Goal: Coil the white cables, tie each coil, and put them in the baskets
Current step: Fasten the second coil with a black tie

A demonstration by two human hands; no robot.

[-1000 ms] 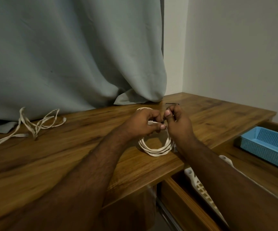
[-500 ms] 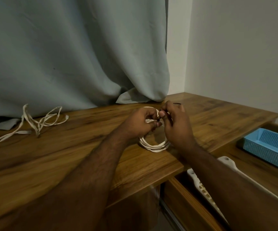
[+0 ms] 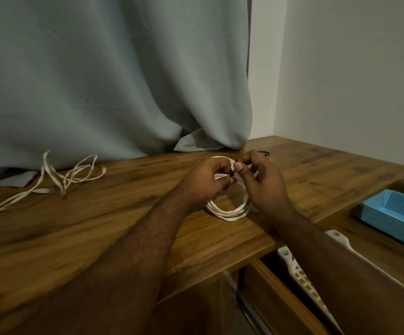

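Both hands grip the coiled white cable (image 3: 230,209) at its top: left hand (image 3: 205,182) curled round the strands, thumb and fingers pinching; right hand (image 3: 264,182) pinching a thin dark tie at the same spot, fingertips (image 3: 239,167) touching the coil. Coil stands tilted, lower loops resting on the desk (image 3: 123,226), below and between the hands. Loose white cable (image 3: 70,176) lies well left of the coil, near the curtain (image 3: 111,81). Blue basket (image 3: 397,213) sits far right of the coil, white basket (image 3: 302,274) down-right of it.
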